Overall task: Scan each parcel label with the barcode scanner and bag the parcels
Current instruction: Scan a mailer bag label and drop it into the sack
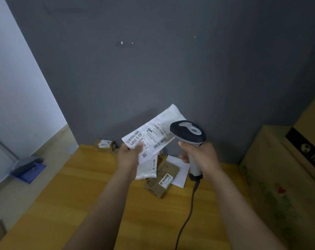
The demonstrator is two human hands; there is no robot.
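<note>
Head view, single entry.

Scanner (188, 131): right hand (200, 156) wrapped round its handle, head raised and turned toward the parcel. Cable (187, 219) trails from the handle's foot down across the tabletop (81, 186).

White parcel (153, 134): held in the air just left of the scanner, its near corner pinched by the left hand (130, 154). Label (149, 139) faces up, and its right edge almost touches the scanner head.

Unheld stock, below the scanner on the tabletop: second white parcel (146, 168), brown box parcel (162, 181), white sheet (180, 170). Small brown parcel (105, 143) lies well left of the scanner, at the far edge.

Carton (279, 177): large, right of the scanner. No bag in sight.

Hazards, as I judge them:
- Misread: the scanner head looks too close and off to one side of the barcodes.
- Soft film held by one corner may sag or crease across the code.
- Left thumb sits on the label's corner and may mask print.
- Cable could drag the sheet or box if the right hand swings.
- Dropping the parcel onto the pile below the scanner would mix scanned with unscanned.
</note>
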